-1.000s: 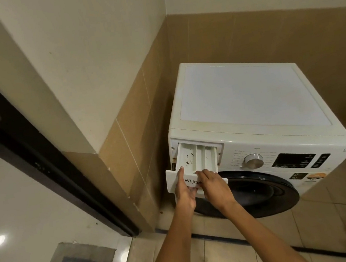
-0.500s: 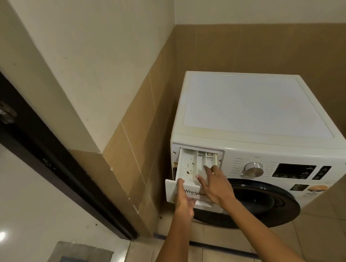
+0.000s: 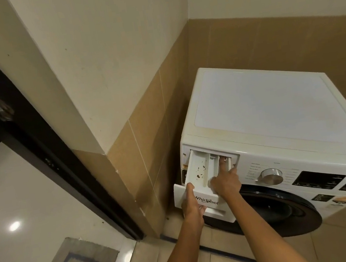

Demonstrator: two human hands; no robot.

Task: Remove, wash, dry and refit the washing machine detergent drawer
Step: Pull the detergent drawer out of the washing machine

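The detergent drawer stands part-way out of the washing machine, with its long axis running from 7 to 1 o'clock and its front panel toward the person. The left hand grips the front panel. The right hand reaches one straight forefinger into the rear right compartment. Withdrawal likely runs toward 7 o'clock.

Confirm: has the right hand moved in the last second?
Yes. The right hand left the detergent drawer front and went back toward the washing machine; its index finger now reaches the drawer's rear end.
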